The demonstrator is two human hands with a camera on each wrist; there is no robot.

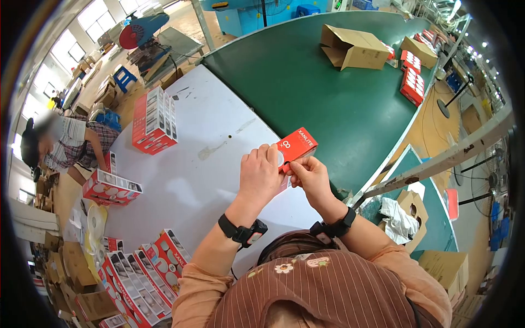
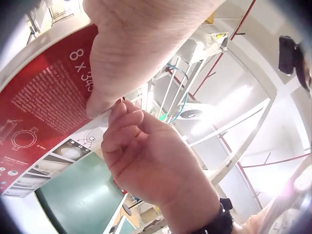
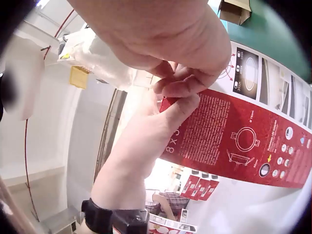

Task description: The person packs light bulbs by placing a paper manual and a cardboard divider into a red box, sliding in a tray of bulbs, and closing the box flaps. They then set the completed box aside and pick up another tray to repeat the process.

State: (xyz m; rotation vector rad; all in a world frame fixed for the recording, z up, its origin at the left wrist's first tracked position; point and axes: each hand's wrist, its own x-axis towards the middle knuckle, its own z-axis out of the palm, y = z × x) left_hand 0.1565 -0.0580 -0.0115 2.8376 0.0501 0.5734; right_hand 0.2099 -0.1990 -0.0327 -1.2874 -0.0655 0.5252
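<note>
A red and white XANLITE cardboard box [image 1: 299, 141], with small pictures along its side, is held tilted in front of the person's body. The left hand [image 1: 260, 170] grips its near end, thumb on the red printed face. Close beside it, the right hand [image 1: 310, 177] pinches the edge of the same end with thumb and fingertips. In the left wrist view, the right fingers [image 2: 126, 114] meet right by the left thumb at the box's corner. In the right wrist view, the red face [image 3: 209, 131] shows text and drawings; the pinched edge is partly hidden behind the fingers.
Similar boxes stand on the white table [image 1: 202, 180], one stack [image 1: 156, 123] behind and several [image 1: 142, 279] at the near left. On the green table [image 1: 306, 65] lie an open brown carton [image 1: 355, 48] and more red boxes [image 1: 412, 86]. Another person [image 1: 74, 136] sits at the left.
</note>
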